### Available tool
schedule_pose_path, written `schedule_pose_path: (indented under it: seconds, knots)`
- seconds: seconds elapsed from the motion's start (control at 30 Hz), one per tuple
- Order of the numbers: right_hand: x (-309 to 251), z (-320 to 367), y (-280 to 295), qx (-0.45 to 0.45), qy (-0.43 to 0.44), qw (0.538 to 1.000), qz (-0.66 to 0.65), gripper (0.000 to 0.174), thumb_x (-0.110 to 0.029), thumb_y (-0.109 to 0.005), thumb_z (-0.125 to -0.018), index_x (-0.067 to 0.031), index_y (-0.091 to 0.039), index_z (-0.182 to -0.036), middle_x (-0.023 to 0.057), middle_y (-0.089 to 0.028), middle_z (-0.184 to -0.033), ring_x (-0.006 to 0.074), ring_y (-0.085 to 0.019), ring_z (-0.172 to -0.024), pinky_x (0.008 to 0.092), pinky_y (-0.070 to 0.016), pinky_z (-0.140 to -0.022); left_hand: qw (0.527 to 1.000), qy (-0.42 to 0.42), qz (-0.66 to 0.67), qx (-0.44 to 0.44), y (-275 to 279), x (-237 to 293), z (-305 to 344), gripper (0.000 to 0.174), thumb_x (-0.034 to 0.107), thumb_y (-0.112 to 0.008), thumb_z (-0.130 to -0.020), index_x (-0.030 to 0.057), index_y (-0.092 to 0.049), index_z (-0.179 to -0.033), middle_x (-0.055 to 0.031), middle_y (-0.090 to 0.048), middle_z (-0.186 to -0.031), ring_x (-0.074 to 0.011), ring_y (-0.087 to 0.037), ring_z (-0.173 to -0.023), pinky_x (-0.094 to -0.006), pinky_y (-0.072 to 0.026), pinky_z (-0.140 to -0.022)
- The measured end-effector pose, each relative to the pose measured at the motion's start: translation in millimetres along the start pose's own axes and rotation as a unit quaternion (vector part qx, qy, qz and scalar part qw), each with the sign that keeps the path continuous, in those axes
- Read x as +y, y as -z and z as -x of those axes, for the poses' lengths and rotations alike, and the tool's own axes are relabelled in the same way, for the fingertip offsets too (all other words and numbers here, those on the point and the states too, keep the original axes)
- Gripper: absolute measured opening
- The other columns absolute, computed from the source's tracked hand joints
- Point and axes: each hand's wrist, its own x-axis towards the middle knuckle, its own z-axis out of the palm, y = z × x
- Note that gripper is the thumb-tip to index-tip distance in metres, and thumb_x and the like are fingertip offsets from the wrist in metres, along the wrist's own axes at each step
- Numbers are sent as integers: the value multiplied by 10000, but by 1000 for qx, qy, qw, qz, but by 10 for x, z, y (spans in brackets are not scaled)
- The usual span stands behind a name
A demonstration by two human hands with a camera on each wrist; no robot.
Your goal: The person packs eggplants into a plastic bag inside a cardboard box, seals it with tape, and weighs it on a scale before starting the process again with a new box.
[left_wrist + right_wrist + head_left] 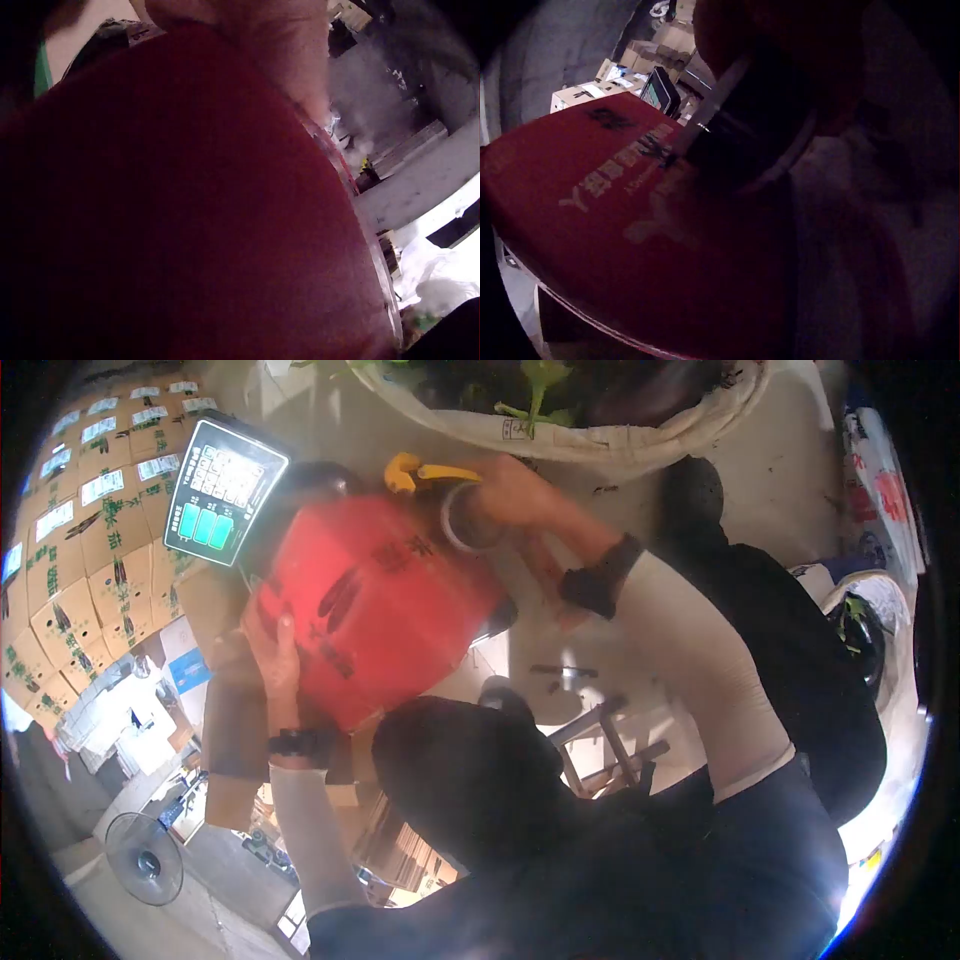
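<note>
The box (400, 595) is red with dark print. The tape dispenser (440, 472) is yellow, the cartons (112, 550) brown with green and black lettering.

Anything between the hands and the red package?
Left hand: nothing visible; it touches the red package. Right hand: the yellow tape dispenser it grips, at the package's upper right in the head view.

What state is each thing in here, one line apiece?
Right hand: gripping the tape dispenser
Tape dispenser: held over the red box
Left hand: against the red box's side
Red box: printed side showing; sealed or not, cannot tell
Scale: on, screen lit
Brown boxes: stacked, labelled
White sack: open, dark vegetables inside
Fan: spinning or still, cannot tell
</note>
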Motion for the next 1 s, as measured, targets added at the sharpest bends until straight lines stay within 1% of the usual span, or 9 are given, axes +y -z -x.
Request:
schedule_pose_path:
  seconds: [0.07, 0.27, 0.4, 0.5, 0.63, 0.73, 0.8, 0.83, 1.0]
  knots:
    - [74, -204, -92, 61, 154, 984, 67, 582, -73, -521, -701, -107, -597, -1278, 227, -678, -911, 299, -658, -763, 401, -521, -693, 1000, -9, 3, 3, 2, -20, -13, 733, 483, -564, -896, 5, -380, -1422, -216, -421, -1404, -356, -370, -1323, -460, -262, -1111]
    - [274, 24, -8, -58, 194, 974, 102, 605, -63, -532, -671, -109, -593, -1271, 233, -680, -897, 390, -659, -793, 432, -535, -745, 999, 18, -46, -8, 20, 3, 3, 601, 381, -547, -954, 24, -390, -1410, -156, -425, -1389, -288, -401, -1293, -425, -288, -1105]
    - [673, 1109, 46, -226, 38, 967, 109, 658, -46, -577, -734, -153, -502, -1379, 203, -650, -1097, 329, -643, -983, 415, -493, -885, 999, 16, 13, -25, 3, 106, -64, 574, 342, -567, -947, 18, -413, -1394, -159, -431, -1382, -287, -403, -1294, -423, -292, -1105]
    - [822, 1699, -372, -136, 104, 984, 52, 659, -27, -605, -746, -136, -485, -1384, 211, -595, -1225, 332, -599, -1113, 395, -453, -969, 999, 28, 5, 30, -61, -26, -24, 565, 320, -588, -937, 11, -432, -1384, -165, -422, -1388, -285, -417, -1280, -408, -310, -1097]
    - [777, 1944, -1213, 34, -29, 993, -111, 695, -11, -644, -749, -104, -431, -1404, 222, -524, -1324, 338, -495, -1265, 382, -417, -1032, 998, 23, -21, 63, -74, -72, 43, 542, 347, -637, -910, -13, -526, -1300, -167, -568, -1227, -276, -540, -1147, -390, -409, -1001]
    - [706, 1477, -1353, 322, 216, 903, 188, 746, 62, -536, -755, -72, -351, -1466, 153, -632, -1178, 275, -631, -1030, 360, -513, -857, 993, 121, -6, 3, 116, 169, 298, 563, 416, -637, -904, -19, -566, -1253, -148, -628, -1140, -241, -573, -1086, -365, -429, -965]
    - [558, 986, -983, 131, -8, 983, -128, 708, 28, -559, -748, -34, -389, -1433, 139, -651, -1119, 247, -651, -867, 356, -536, -746, 974, 214, -60, -34, 192, 106, 562, 573, 439, -631, -906, -14, -572, -1252, -138, -629, -1151, -225, -572, -1084, -352, -428, -964]
    - [523, 595, -641, 19, -67, 993, -90, 612, -40, -600, -749, -14, -482, -1348, 135, -670, -1028, 218, -638, -753, 361, -527, -666, 959, 266, 80, -49, 128, 23, 735, 573, 449, -623, -911, -12, -577, -1249, -130, -622, -1174, -214, -573, -1082, -350, -434, -957]
    - [54, -285, -216, -68, 151, 974, 155, 466, -142, -677, -723, -2, -586, -1158, 120, -674, -866, 202, -647, -769, 371, -515, -660, 800, 321, 493, 118, -200, 406, 969, 519, 371, -685, -890, 18, -577, -1254, -70, -628, -1147, -174, -576, -1062, -317, -471, -891]
